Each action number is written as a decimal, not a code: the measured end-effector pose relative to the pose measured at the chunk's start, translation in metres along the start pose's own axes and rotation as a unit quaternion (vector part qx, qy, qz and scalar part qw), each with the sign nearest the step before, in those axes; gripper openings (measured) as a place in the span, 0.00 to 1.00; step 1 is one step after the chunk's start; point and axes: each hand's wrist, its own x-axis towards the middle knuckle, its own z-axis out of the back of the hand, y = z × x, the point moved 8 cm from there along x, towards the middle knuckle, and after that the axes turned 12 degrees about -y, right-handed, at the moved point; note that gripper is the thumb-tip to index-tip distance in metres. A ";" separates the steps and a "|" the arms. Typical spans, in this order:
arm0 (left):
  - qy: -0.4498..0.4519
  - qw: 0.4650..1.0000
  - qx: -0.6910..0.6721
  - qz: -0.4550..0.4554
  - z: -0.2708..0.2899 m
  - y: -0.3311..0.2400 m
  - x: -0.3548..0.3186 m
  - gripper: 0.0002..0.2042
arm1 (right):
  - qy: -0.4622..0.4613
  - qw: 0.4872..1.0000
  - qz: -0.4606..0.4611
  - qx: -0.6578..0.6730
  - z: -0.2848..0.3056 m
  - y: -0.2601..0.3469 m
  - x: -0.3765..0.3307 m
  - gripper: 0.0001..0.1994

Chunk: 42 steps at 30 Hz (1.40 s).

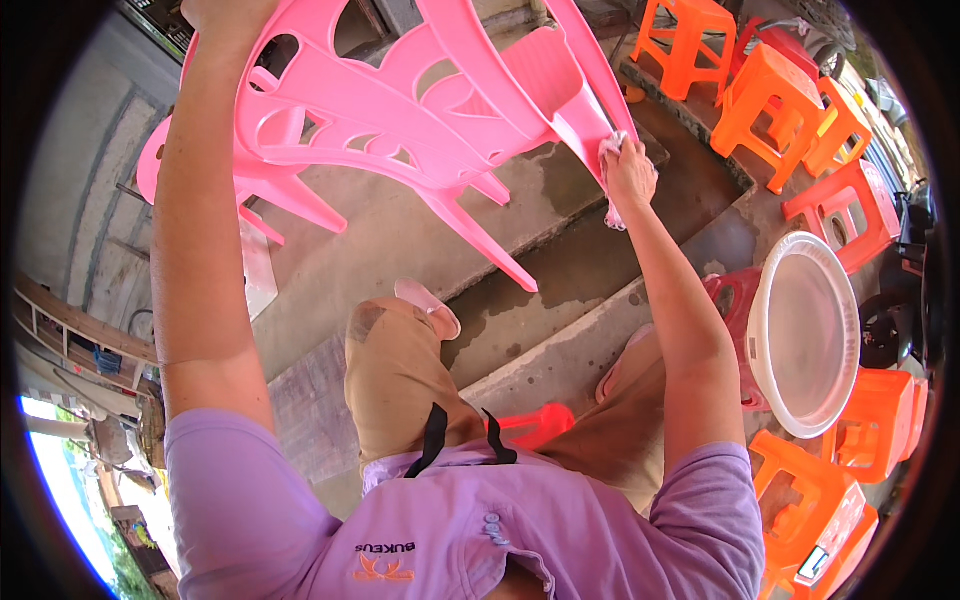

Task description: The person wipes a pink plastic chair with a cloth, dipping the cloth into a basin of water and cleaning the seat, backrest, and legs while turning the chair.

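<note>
A pink plastic chair with a cut-out pattern is tilted in front of me. At the upper left, my left hand is closed on the chair's edge; the picture's rim cuts off part of its fingers. My right hand is closed round a crumpled, wet-looking pinkish-white cloth. That cloth is pressed against the right edge of the chair, and its loose end hangs below my fingers.
To my right, a wide white basin of cloudy water rests on a red stool. Several orange stools stand beyond it. A shallow wet channel with raised concrete edges crosses the floor. A red stool is beneath me.
</note>
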 end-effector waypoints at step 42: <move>0.013 0.622 -0.627 0.470 -0.048 0.129 -0.104 0.08 | -0.067 0.631 -0.223 0.740 0.022 0.020 0.008 0.05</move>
